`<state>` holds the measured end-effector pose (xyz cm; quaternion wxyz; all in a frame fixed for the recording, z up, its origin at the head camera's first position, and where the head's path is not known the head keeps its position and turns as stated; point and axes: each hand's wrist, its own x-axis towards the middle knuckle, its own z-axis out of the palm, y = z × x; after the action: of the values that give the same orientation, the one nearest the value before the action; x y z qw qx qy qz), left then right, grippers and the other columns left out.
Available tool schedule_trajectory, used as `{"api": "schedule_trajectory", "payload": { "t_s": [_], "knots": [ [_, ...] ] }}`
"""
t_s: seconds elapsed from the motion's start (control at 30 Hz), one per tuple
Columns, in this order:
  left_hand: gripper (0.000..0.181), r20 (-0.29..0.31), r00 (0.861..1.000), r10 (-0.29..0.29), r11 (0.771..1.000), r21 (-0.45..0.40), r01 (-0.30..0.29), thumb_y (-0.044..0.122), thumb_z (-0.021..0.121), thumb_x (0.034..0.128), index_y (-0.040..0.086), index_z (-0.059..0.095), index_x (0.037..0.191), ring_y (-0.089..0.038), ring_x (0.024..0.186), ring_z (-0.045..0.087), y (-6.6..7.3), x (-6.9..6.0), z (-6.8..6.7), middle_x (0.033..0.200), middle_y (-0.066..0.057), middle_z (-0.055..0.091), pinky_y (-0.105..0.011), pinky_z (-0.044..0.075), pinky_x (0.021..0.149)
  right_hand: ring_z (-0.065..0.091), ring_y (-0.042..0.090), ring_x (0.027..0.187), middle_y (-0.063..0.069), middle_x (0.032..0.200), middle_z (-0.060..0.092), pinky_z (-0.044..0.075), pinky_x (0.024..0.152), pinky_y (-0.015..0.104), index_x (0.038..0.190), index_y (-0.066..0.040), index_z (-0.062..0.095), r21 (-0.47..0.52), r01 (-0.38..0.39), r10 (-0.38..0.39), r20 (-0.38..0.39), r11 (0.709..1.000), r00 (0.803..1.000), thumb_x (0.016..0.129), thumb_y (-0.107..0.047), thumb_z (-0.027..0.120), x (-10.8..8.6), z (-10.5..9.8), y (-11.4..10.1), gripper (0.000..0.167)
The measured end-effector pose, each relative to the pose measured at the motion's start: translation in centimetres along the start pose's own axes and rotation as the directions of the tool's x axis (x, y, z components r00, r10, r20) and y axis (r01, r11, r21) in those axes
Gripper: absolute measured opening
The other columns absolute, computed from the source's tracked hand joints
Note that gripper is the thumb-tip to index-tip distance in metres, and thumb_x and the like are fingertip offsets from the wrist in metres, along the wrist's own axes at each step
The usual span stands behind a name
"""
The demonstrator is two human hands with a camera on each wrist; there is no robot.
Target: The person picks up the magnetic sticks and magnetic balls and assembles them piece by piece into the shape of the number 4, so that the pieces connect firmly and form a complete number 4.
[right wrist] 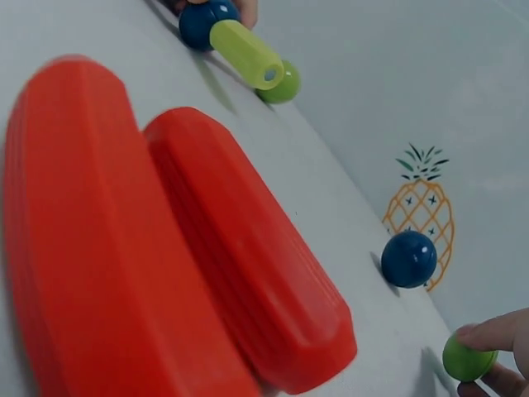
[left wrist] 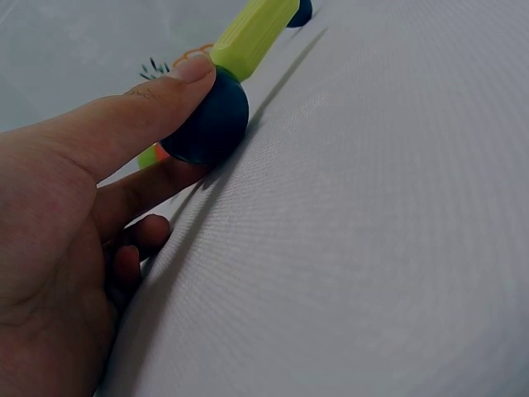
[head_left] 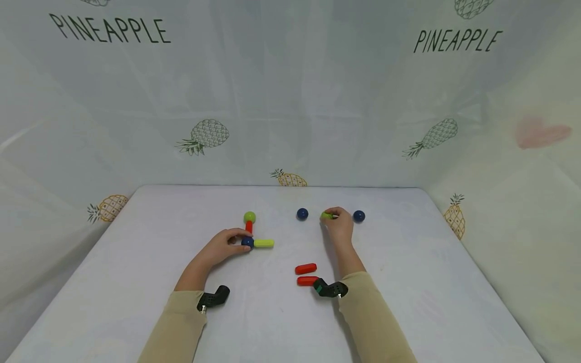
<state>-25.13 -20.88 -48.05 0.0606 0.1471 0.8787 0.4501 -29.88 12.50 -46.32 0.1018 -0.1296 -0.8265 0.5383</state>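
Observation:
My left hand pinches a dark blue ball between thumb and index finger, low over the white table. A yellow-green rod sticks out from that ball to the right. On its far side a red rod runs to a green ball. In the right wrist view, the rod's free end shows a small round metallic-looking spot. Farther right, my right hand holds another green ball with its thumb and fingers, at the table's far part. The fingers hide part of this ball.
One loose blue ball lies left of my right hand, another blue ball just right of it. Two red rods, a farther one and a nearer one, lie side by side near my right wrist. Behind the table hangs a pineapple-print cloth.

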Motion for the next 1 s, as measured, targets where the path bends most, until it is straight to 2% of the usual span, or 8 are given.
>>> {"api": "schedule_trajectory", "payload": {
  "t_s": [0.3, 0.5, 0.77, 1.0],
  "knots": [
    [0.037, 0.0, 1.0, 0.01, 1.0, 0.006, -0.01, 0.027, 0.078, 0.0848, 0.015, 0.069, 0.119, -0.024, 0.1, 0.049, -0.2, 0.0, -0.1, 0.117, -0.005, 0.062, -0.041, 0.039, 0.089, 0.055, 0.028, 0.098, 0.015, 0.108, 0.062, 0.047, 0.082, 0.037, 0.103, -0.003, 0.068, 0.066, 0.012, -0.013, 0.01, 0.998, 1.0, 0.082, -0.002, 0.073, -1.4, 0.1, -0.6, 0.021],
    [0.037, 0.002, 1.0, 0.022, 1.0, 0.01, -0.022, 0.027, 0.077, 0.085, 0.015, 0.069, 0.119, -0.024, 0.1, 0.049, -0.2, 0.1, -0.2, 0.117, -0.006, 0.062, -0.041, 0.039, 0.089, 0.057, 0.028, 0.099, 0.014, 0.11, 0.062, 0.049, 0.082, 0.037, 0.105, -0.004, 0.069, 0.091, 0.014, -0.018, 0.042, 0.996, 0.999, 0.084, -0.002, 0.072, -2.4, 0.1, -1.4, 0.021],
    [0.037, -0.001, 1.0, 0.023, 1.0, 0.002, -0.023, 0.027, 0.078, 0.084, 0.014, 0.069, 0.118, -0.023, 0.093, 0.046, 0.0, 0.1, -0.2, 0.112, -0.004, 0.062, -0.039, 0.038, 0.082, 0.057, 0.028, 0.101, 0.011, 0.113, 0.061, 0.049, 0.084, 0.038, 0.105, -0.006, 0.07, 0.066, 0.0, -0.007, 0.116, 0.998, 0.993, 0.085, -0.004, 0.073, -3.4, 0.3, -2.4, 0.02],
    [0.037, 0.001, 1.0, 0.002, 1.0, -0.013, -0.002, 0.026, 0.079, 0.0835, 0.014, 0.07, 0.118, -0.024, 0.092, 0.045, 0.1, 0.0, 0.0, 0.112, -0.004, 0.062, -0.039, 0.037, 0.082, 0.056, 0.028, 0.101, 0.011, 0.116, 0.062, 0.048, 0.086, 0.039, 0.103, -0.008, 0.071, 0.046, -0.034, 0.025, 0.178, 0.998, 0.984, 0.083, -0.004, 0.075, -4.0, 0.4, -2.7, 0.021]
  ]
}}
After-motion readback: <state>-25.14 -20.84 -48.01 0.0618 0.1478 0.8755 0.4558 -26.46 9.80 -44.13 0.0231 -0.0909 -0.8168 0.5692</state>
